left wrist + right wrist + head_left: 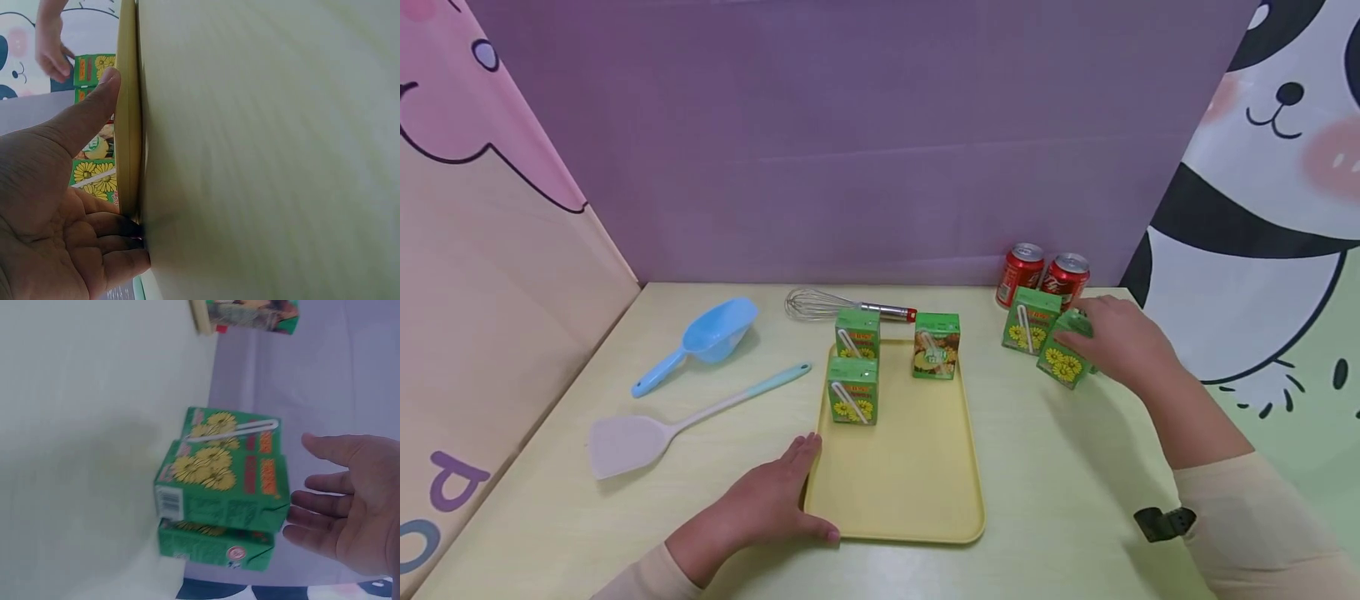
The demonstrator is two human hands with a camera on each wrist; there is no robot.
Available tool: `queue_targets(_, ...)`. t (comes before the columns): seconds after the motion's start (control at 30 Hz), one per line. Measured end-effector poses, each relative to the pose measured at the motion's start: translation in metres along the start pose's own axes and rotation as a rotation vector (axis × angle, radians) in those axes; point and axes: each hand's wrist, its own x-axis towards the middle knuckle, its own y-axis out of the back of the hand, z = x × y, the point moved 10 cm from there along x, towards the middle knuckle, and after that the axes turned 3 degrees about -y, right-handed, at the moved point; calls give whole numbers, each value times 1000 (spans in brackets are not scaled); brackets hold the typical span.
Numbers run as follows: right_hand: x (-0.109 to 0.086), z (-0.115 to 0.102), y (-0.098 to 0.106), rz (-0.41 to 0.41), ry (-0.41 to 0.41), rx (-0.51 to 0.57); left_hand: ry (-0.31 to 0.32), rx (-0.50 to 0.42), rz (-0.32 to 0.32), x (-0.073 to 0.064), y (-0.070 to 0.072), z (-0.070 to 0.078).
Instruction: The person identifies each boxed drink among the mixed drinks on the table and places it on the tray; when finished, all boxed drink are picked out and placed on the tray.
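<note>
My left hand [767, 504] rests at the near left corner of a yellow tray [902, 492], its thumb along the near rim and its fingers along the left side. The thumb lies straight against the tray edge [129, 144] in the left wrist view. At the right, my right hand [1120, 337] is over a green juice box [1063, 354] with yellow flowers. Its fingers [328, 503] are spread just off the tops of the boxes in the right wrist view. Another juice box [1030, 321] stands beside it, and a third box [215, 545] shows there too.
Juice boxes [853, 392] stand on the tray's left side, and a brown-fronted one [936, 348] at its right edge. Two red cans [1020, 275] are at the back right. A whisk [850, 307], a blue scoop [707, 337] and a spatula [647, 442] lie behind and left of the tray.
</note>
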Motion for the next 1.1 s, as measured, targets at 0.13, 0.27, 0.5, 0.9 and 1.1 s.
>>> queue_targets(0.13,0,11,-6,-7,-27,-21,3,-5,-4,-1,0,0)
queue_targets(0.27,3,18,-8,24,-32,-34,1,0,-1,-1,1,1)
queue_targets(0.5,7,26,-8,45,-25,31,-3,7,-6,0,0,2)
queue_targets(0.9,-5,-23,11,27,21,108,2,15,-18,1,-1,0)
queue_targets(1.1,-16,-67,12,41,96,116,7,2,-18,-1,-2,1)
